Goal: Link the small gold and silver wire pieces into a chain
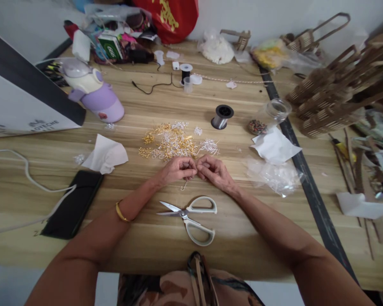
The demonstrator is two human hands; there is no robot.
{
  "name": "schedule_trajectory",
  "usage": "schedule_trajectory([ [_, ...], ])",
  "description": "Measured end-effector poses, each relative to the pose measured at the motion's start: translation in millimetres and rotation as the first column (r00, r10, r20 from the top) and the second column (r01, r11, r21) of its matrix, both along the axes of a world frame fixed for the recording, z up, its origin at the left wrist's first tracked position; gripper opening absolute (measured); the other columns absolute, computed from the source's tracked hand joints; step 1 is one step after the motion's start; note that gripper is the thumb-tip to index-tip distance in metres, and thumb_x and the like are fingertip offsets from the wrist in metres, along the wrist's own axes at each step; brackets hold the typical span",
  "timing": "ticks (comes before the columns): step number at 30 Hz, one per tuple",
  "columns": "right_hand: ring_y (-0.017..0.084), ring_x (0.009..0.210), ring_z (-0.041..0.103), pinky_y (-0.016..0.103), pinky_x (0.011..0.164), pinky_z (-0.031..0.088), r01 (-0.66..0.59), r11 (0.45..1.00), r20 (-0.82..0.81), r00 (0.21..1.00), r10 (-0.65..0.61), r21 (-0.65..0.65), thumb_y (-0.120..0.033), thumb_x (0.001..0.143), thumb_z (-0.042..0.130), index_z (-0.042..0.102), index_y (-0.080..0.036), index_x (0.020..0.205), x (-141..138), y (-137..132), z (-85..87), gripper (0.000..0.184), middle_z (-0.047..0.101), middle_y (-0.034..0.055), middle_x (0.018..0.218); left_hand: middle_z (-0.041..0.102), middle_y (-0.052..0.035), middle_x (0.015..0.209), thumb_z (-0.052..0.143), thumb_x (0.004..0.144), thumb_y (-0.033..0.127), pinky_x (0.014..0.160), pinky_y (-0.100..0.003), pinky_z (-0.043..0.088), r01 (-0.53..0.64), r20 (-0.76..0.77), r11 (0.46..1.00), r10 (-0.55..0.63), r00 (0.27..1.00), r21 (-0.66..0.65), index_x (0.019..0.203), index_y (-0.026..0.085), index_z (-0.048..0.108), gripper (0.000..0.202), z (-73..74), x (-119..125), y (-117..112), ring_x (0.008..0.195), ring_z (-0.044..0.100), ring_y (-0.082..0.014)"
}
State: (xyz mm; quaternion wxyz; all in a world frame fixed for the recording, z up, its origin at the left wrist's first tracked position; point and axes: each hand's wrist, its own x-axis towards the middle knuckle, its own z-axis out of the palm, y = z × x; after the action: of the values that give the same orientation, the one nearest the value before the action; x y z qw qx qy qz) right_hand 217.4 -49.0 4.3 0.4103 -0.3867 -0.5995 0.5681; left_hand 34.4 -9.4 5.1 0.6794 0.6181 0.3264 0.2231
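Note:
My left hand (pixel 180 169) and my right hand (pixel 214 171) meet fingertip to fingertip just in front of a pile of small findings. Below the left fingers dangles a short piece of fine chain (pixel 184 184) with a hook-like lower end; its upper part is hidden in the left fingers. Both hands are closed in a pinch, and whatever lies between the right fingertips is too small to name. The gold and silver findings (pixel 175 142) spread beyond the fingers, beside a little heap of pale pins (pixel 210 146). Open scissors (pixel 191 214) with white handles lie nearer to me.
A spool of wire (pixel 222 117) stands beyond the hands. To the right are a clear jar (pixel 268 114), white paper (pixel 274 145) and a plastic bag (pixel 274 176). A black phone (pixel 73 204), a tissue (pixel 107 154) and a purple bottle (pixel 98 97) are at left.

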Motion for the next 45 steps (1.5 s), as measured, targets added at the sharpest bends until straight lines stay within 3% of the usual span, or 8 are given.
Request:
schedule_trajectory([
  [12,0.009,0.050,0.037,0.023,0.049,0.028,0.015,0.996,0.101,0.995,-0.024,0.088,-0.043,0.091,0.051,0.052,-0.018,0.087,3,-3,-10.1,0.025,0.048,-0.0038,0.060,0.057,0.0018,0.061,0.073,0.071,0.034,0.054,-0.019,0.046,-0.012,0.026,1.000,0.012,1.000,-0.018,0.076,0.010,0.059,0.028,-0.4,2,0,0.054,0.054,-0.0070],
  [23,0.010,0.056,0.044,0.023,0.054,0.034,-0.019,0.978,0.179,0.984,-0.019,0.208,-0.036,0.093,0.050,0.057,-0.018,0.089,2,-3,-4.2,0.020,0.054,-0.0012,0.067,0.057,0.0024,0.060,0.076,0.066,0.030,0.056,-0.019,0.046,-0.019,0.059,0.997,0.023,0.998,-0.070,0.072,0.011,0.059,0.027,1.6,3,0,0.055,0.054,-0.0070],
  [35,0.007,0.045,0.040,0.020,0.045,0.032,0.023,0.999,-0.008,1.000,-0.023,0.042,-0.040,0.087,0.058,0.059,-0.017,0.086,-1,-3,-2.2,0.023,0.051,-0.0042,0.055,0.061,0.0001,0.064,0.076,0.066,0.030,0.058,-0.020,0.046,-0.024,0.067,0.992,0.033,0.997,-0.124,0.074,0.010,0.063,0.025,2.2,-1,2,0.058,0.055,-0.0076],
  [45,0.006,0.045,0.040,0.019,0.044,0.032,-0.026,0.998,-0.026,0.999,0.024,-0.059,-0.045,0.084,0.062,0.051,-0.018,0.091,0,-2,0.5,0.030,0.051,-0.0061,0.055,0.063,-0.0003,0.059,0.081,0.060,0.032,0.057,-0.021,0.047,-0.068,0.055,0.993,0.074,0.996,-0.096,0.069,0.010,0.064,0.029,-0.5,1,1,0.055,0.056,-0.0086],
])
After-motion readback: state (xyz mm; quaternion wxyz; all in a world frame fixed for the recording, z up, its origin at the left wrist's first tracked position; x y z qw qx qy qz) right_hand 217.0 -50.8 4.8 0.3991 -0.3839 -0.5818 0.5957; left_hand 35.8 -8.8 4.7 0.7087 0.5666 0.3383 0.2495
